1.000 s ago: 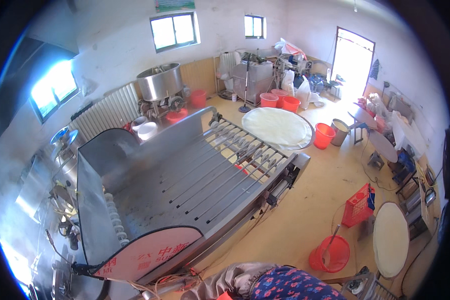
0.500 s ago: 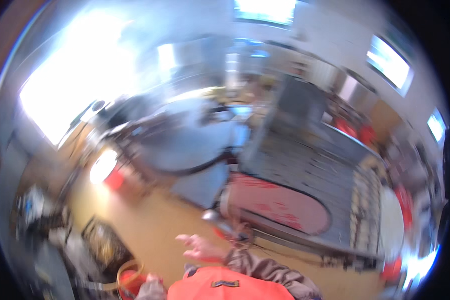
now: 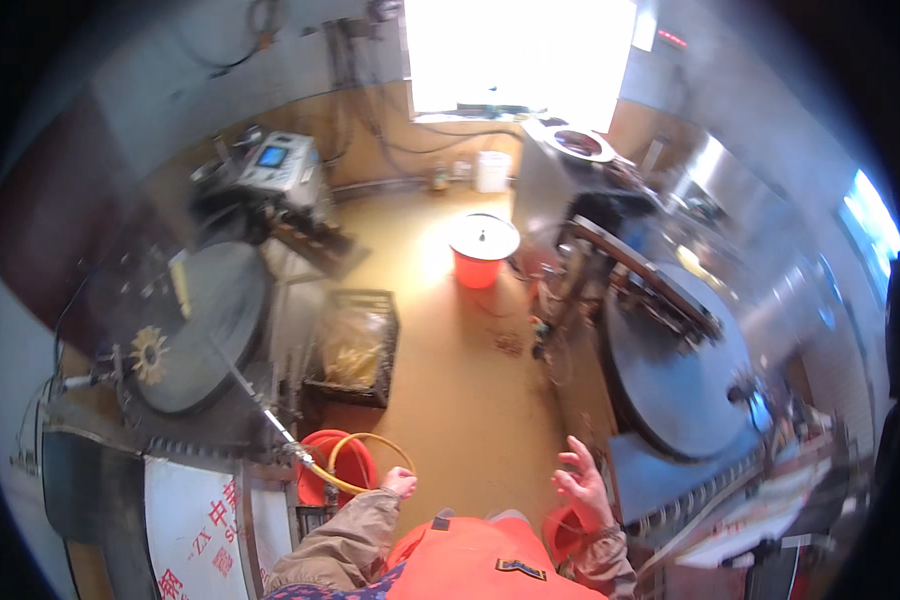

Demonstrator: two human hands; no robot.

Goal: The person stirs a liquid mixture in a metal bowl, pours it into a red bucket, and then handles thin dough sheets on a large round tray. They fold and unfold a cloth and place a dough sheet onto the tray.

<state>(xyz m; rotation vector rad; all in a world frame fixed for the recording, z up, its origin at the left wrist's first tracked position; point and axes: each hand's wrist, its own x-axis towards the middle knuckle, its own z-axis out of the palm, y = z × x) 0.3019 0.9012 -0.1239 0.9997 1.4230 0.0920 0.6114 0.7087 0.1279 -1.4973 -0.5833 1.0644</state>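
Observation:
My left hand (image 3: pixel 398 483) is curled beside a looped yellow hose (image 3: pixel 375 437) on a metal lance (image 3: pixel 270 415) over the left round griddle (image 3: pixel 220 305); whether it grips the hose is hard to tell. A red bucket (image 3: pixel 320 467) stands under the hose. My right hand (image 3: pixel 580 482), fingers apart and empty, is left of the large right round griddle (image 3: pixel 675 390), which has a metal bar assembly (image 3: pixel 640 275) above it. An orange apron (image 3: pixel 475 565) covers my front.
A black crate (image 3: pixel 367 394) with a clear bag of pale pieces, a red lidded bucket (image 3: pixel 478 265) and the floor (image 3: pixel 460 400) lie between the machines. A white bucket (image 3: pixel 492 172) and cables are by the back wall; a control box with screen (image 3: pixel 278 160) stands back left.
The view has swung round from the long conveyor machine to the aisle between two round griddles. My hands have come into view, the left now curled by the hose.

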